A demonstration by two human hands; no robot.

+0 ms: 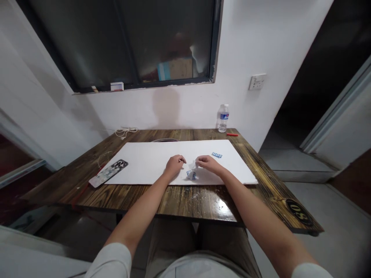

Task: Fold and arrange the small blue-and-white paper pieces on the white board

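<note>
A white board lies flat on the wooden table, and both my hands are over its near half. My right hand is closed in a pinch on a small whitish, see-through plastic piece. Just below it, a crumpled clear plastic wrapper with blue print rests on the board. To the left, my left hand has its fingers curled, with thumb and forefinger close together; whatever they may hold is too small to make out. A blue-printed piece lies beyond my right hand.
A phone in a patterned case overlaps the board's left edge. At the back of the wooden table stand a water bottle, a red pen and a coiled white cable. A wall with a window rises behind.
</note>
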